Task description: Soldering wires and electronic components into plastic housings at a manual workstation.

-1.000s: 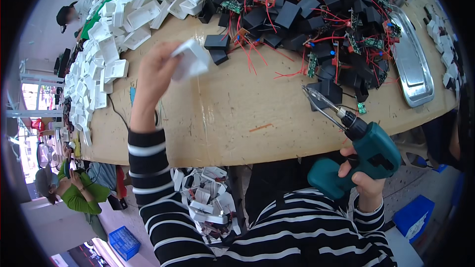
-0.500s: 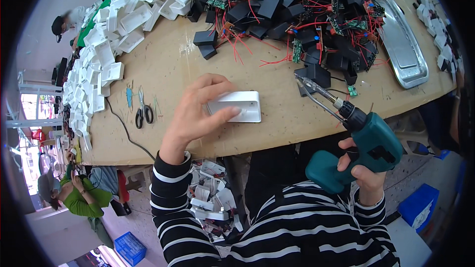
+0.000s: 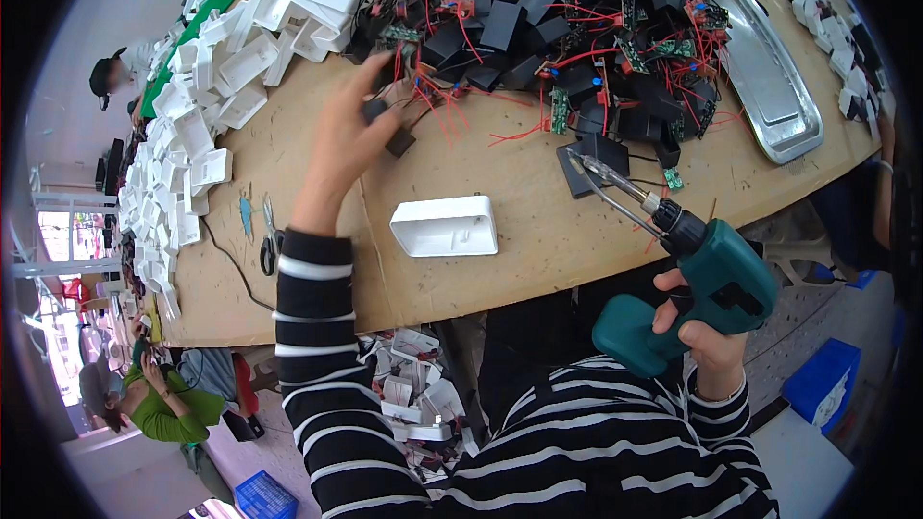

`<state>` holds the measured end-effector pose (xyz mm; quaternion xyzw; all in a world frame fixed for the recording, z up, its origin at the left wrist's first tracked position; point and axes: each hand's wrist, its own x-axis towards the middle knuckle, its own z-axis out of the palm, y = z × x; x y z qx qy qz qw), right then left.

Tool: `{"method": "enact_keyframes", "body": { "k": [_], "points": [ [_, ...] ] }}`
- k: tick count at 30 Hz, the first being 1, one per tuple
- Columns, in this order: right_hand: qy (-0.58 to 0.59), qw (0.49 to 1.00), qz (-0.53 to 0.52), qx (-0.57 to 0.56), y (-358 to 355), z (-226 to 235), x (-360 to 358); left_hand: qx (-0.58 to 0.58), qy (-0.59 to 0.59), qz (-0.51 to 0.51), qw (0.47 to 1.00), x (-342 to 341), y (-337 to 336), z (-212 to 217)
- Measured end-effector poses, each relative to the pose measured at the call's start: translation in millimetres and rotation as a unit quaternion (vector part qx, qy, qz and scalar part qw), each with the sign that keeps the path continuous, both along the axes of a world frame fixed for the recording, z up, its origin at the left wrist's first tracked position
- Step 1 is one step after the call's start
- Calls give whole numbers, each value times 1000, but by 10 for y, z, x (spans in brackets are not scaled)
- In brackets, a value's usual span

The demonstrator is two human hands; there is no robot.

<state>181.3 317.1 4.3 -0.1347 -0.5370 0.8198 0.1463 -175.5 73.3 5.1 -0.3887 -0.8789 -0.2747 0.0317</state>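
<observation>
My left hand [image 3: 351, 130], slightly blurred, is at the near left edge of a heap of black boxes. Its thumb and fingers close round a small black box [image 3: 398, 141], partly hidden by the hand. My right hand [image 3: 710, 346] grips a teal soldering gun [image 3: 733, 274], whose metal tip and side feed tube point up and left over a black box [image 3: 604, 156]. A white plastic case [image 3: 444, 228] lies on the table in front of me, its open side showing.
Black boxes with red wires and green circuit boards [image 3: 577, 77] are heaped at the back. White cases [image 3: 192, 125] pile up on the left, near scissors [image 3: 269, 240]. At right lies a metal tray [image 3: 774, 96]. A container of white parts [image 3: 418, 394] sits below the table edge.
My left hand has left the white case and moved up and left to the heap, closing on a small black box and shifting it nearer. My right hand still holds the soldering gun.
</observation>
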Motion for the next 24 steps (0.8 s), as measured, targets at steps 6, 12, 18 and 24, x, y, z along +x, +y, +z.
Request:
{"method": "enact_keyframes", "body": {
  "k": [6, 12, 18, 24],
  "points": [
    [0, 1000, 22, 11, 41, -22, -29, 174, -266, 96, 943, 450, -911, 16],
    [6, 999, 44, 20, -12, -31, -24, 457, -455, 12, 764, 720, -1313, 184],
    [17, 998, 59, 33, -35, -45, 12, 456, -391, -24, 799, 953, -1385, 275],
    [21, 997, 61, 47, -48, -25, 65, -128, -51, 118, 983, 1144, -1422, 155]
  ]
}}
